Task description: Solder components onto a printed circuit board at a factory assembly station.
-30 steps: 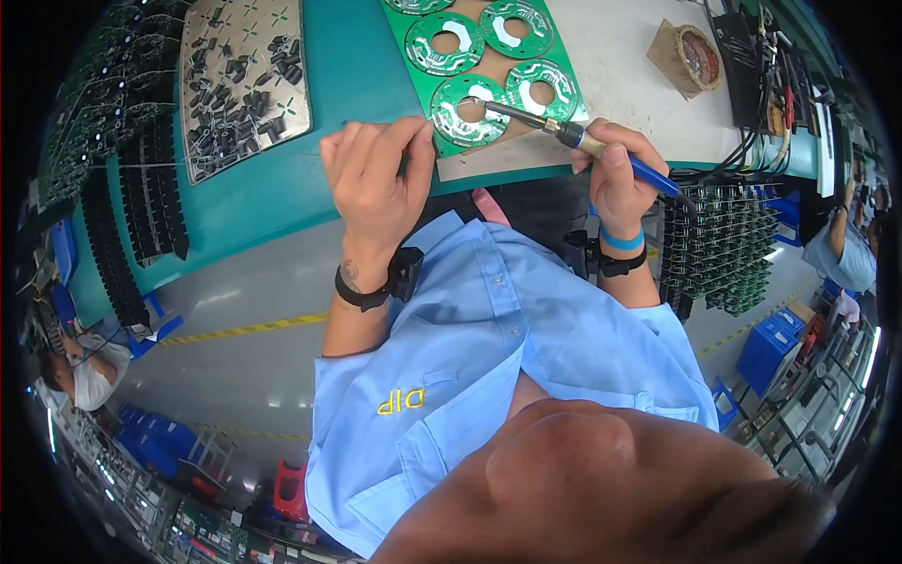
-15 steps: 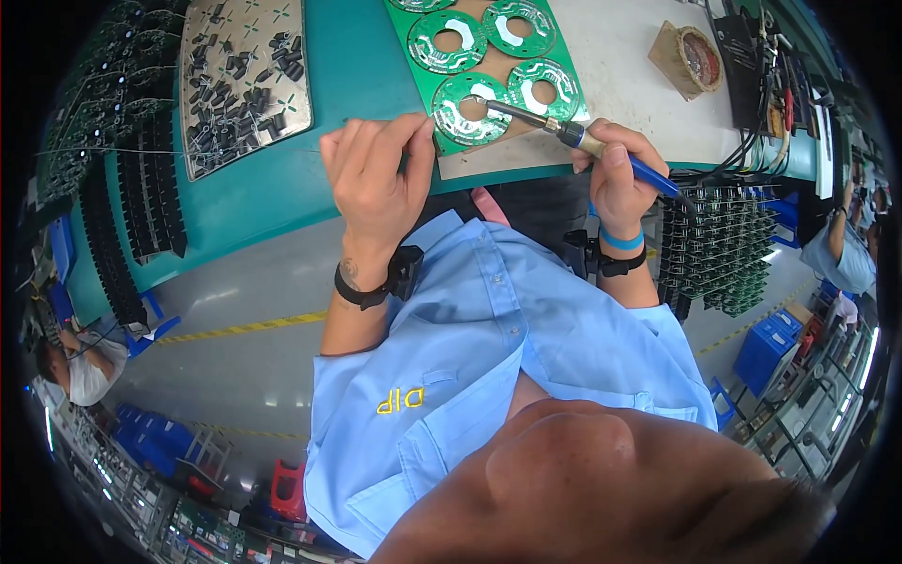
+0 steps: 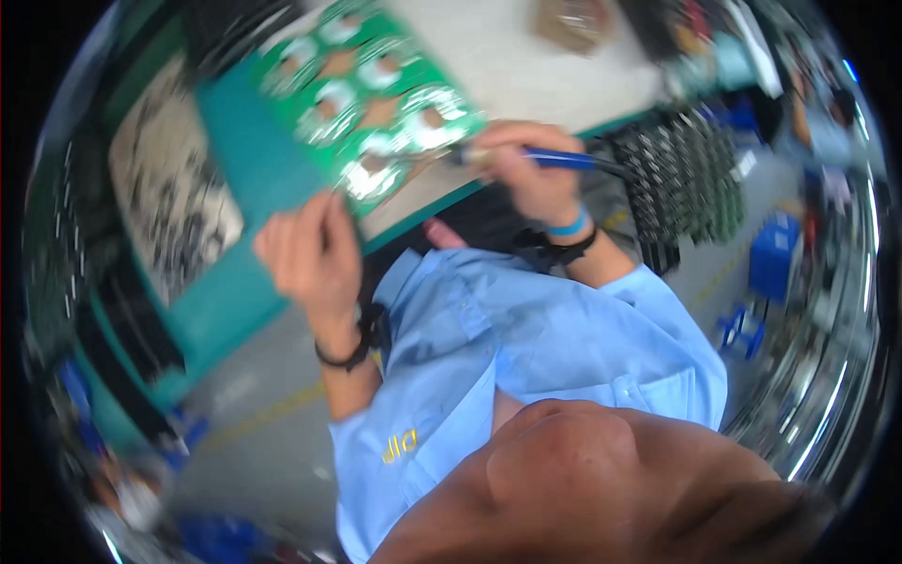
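Note:
Motion smears much of the picture. My right hand [image 3: 540, 183] grips a soldering iron [image 3: 562, 159] by its blue handle, with the tip end pointing left at the near edge of several round green circuit boards [image 3: 413, 122]. Whether the tip touches a board cannot be made out. My left hand [image 3: 315, 258] is closed in a pinch, left of the nearest board and above the green mat [image 3: 235, 122]. A thin solder wire ran to those fingers in the earlier picture; blur hides it now.
Left of the boards lies a pale tray [image 3: 221, 202] of small dark parts, with black strips [image 3: 136, 320] nearer me. A brown box [image 3: 568, 23] stands at the back. Stacked circuit boards [image 3: 676, 179] are at right. Co-workers [image 3: 827, 132] [image 3: 139, 503] sit at both sides.
The whole view has swung, so the boards and tray appear farther left. My right hand has drawn the iron's tip back from the board's centre hole. My left hand sits lower and farther left.

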The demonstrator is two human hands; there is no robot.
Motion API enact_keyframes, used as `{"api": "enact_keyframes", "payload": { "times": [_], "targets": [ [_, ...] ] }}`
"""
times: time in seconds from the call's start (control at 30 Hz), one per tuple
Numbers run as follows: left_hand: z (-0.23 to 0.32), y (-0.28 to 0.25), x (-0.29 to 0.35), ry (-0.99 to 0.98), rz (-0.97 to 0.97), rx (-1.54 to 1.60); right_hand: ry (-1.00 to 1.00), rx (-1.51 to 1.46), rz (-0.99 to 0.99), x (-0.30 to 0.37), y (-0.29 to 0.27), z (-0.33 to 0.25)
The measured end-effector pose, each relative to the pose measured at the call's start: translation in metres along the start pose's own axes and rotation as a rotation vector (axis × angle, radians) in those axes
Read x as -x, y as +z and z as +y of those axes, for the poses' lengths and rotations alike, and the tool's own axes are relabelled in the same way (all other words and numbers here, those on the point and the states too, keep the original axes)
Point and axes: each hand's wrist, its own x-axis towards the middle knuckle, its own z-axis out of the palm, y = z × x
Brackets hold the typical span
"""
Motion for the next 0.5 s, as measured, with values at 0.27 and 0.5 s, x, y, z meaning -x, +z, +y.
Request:
{"api": "enact_keyframes", "payload": {
  "times": [0.27, 0.5],
  "targets": [
    [0.006, 0.003, 0.003, -0.015, 0.001, 0.003, -0.095, 0.005, 0.203, -0.005, -0.026, -0.007],
    [0.005, 0.002, 0.006, -0.017, -0.001, -0.024, -0.43, 0.807, 0.558, -0.02, -0.097, 0.0]
  ]
}}
